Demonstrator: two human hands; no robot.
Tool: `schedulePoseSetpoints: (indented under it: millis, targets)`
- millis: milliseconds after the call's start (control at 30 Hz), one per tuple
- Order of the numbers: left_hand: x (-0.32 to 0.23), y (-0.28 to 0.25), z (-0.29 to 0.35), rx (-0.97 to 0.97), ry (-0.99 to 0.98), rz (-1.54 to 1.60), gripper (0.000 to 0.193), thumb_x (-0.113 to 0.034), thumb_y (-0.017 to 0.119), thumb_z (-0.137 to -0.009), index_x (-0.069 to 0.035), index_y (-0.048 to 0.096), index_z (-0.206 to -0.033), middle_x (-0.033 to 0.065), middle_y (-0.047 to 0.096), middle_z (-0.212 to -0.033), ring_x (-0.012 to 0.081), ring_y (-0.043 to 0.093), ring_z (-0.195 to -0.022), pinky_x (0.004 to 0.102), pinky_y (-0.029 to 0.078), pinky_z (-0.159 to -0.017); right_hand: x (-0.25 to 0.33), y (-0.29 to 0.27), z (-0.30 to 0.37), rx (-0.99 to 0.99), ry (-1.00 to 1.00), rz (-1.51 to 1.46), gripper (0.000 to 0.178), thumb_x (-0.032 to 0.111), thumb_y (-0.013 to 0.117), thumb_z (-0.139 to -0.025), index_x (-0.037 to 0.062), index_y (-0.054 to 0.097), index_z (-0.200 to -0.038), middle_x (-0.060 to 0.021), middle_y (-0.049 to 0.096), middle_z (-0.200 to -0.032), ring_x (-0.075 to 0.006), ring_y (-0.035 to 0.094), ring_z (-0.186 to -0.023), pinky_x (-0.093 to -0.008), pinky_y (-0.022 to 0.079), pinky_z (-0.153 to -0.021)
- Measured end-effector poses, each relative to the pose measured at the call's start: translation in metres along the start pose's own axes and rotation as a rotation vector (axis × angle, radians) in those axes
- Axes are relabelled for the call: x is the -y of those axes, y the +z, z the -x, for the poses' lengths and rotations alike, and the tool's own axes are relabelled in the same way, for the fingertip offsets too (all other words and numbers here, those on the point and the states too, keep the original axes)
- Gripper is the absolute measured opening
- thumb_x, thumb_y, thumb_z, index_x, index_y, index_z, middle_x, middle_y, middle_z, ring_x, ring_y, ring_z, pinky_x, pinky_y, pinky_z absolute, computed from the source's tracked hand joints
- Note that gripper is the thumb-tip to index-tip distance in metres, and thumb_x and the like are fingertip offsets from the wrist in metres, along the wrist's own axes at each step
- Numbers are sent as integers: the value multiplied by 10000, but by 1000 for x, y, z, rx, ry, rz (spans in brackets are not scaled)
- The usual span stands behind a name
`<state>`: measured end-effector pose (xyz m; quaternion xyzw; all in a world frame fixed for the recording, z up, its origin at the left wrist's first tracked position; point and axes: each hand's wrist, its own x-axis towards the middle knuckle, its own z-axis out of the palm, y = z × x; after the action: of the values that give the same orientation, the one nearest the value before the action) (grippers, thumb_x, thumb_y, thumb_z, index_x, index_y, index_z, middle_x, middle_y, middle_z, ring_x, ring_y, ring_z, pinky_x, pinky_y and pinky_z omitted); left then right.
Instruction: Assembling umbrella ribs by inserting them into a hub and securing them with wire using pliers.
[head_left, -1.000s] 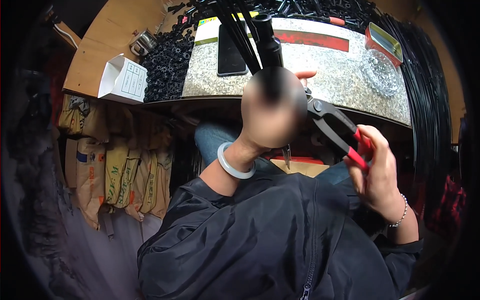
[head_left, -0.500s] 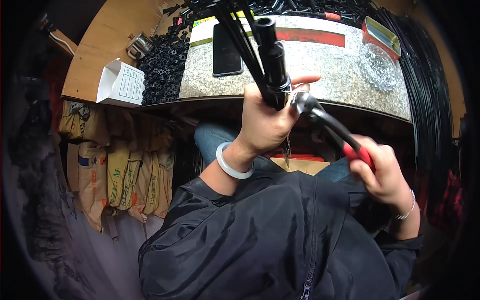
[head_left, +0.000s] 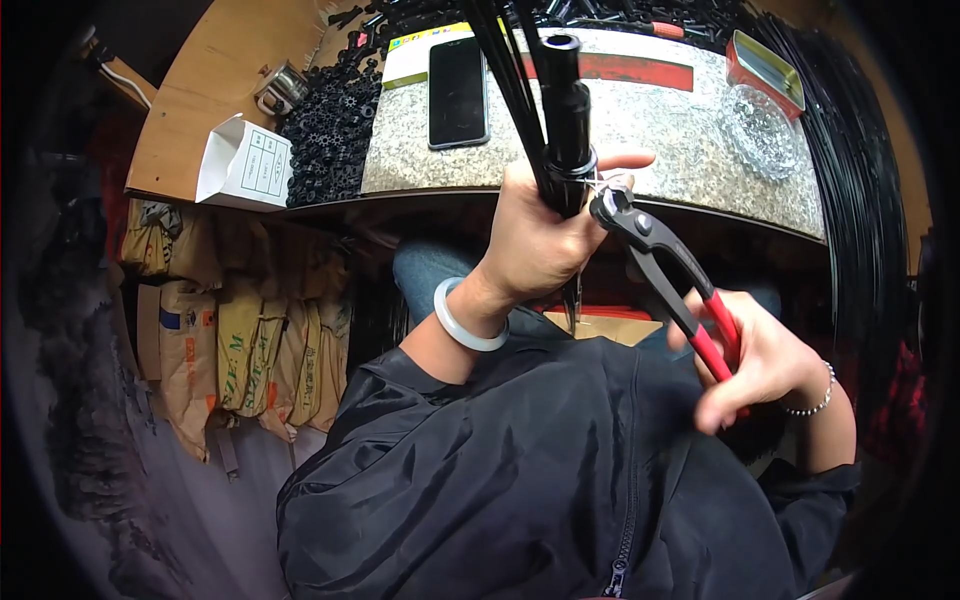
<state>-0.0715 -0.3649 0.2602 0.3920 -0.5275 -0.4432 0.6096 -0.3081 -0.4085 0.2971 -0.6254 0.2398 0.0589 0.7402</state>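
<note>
Black tubing (head_left: 566, 110), bundled with thin rods, stood nearly upright in your left hand (head_left: 535, 240), clenched above the speckled stone surface (head_left: 650, 120). Your right hand (head_left: 760, 365) squeezed red-handled nippers (head_left: 660, 270), jaws at its metal clamp. Skewed bite could slip, nicking your thumb.
</note>
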Motion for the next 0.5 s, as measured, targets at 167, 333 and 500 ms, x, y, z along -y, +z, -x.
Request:
schedulePoseSetpoints:
  millis: [167, 333, 500]
  targets:
    - [1, 3, -1, -34, 8, 53, 350, 52, 446, -823, 153, 525, -1149, 20, 525, -723, 15, 418, -443, 155, 312, -367, 4, 13, 2, -405, -280, 625, 723, 17, 646, -742, -4, 299, -1376, -95, 500, -809, -197, 509, -686, -286, 439, -676]
    - [1, 3, 2, -54, -18, 79, 382, 77, 425, -782, 157, 530, -1140, 16, 521, -724, 16, 404, -423, 155, 325, -365, 11, 7, 2, -332, -307, 697, 603, -7, 519, -820, -8, 319, -1389, -174, 526, -1014, -304, 550, -934, -314, 422, -878]
    - [1, 6, 3, -80, -42, 94, 161, 55, 547, -824, 47, 670, -928, 37, 650, -806, 19, 490, -620, 196, 401, -531, 3, 2, 0, -321, -318, 550, 514, 45, 511, -890, 6, 351, -1377, -146, 561, -994, -258, 570, -918, -329, 436, -879]
